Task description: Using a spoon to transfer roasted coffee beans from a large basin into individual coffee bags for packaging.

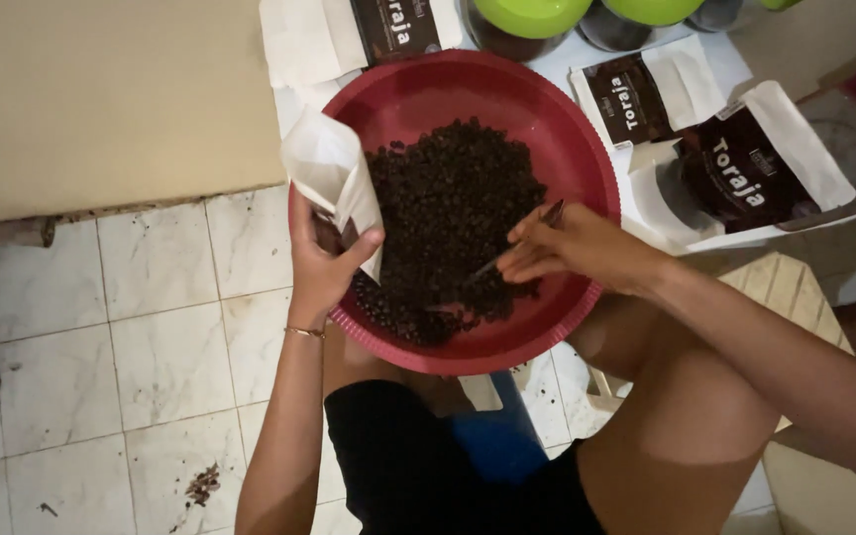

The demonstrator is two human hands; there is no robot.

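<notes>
The left hand [321, 266] has its grip clamped on a white paper pouch [334, 178], thumb across the front and fingers behind, holding the pouch tilted with its mouth down at the left inner edge of a round red basin [572, 149]. The right hand [559, 248] has its grip pinched together on a thin metal spoon [527, 238], whose handle sticks up past the knuckles while its lower end is buried in the dark roasted coffee beans [453, 213] heaped in the middle of the basin. The basin rests over the person's bare knees, above a blue stool [492, 441] and a pale tiled floor [151, 337] with a small scatter of dark crumbs. A thin gold bracelet [304, 333] circles the left wrist. Beyond the basin, on a white worktop [567, 54], lie more pouches: a white one with a dark brown rectangular label [393, 25] at the top, a second like it [636, 94] to the right, and a third, larger and lying open-mouthed [755, 163], at the far right. Two jars with lime-green lids [532, 15] stand behind the basin's far rim.
</notes>
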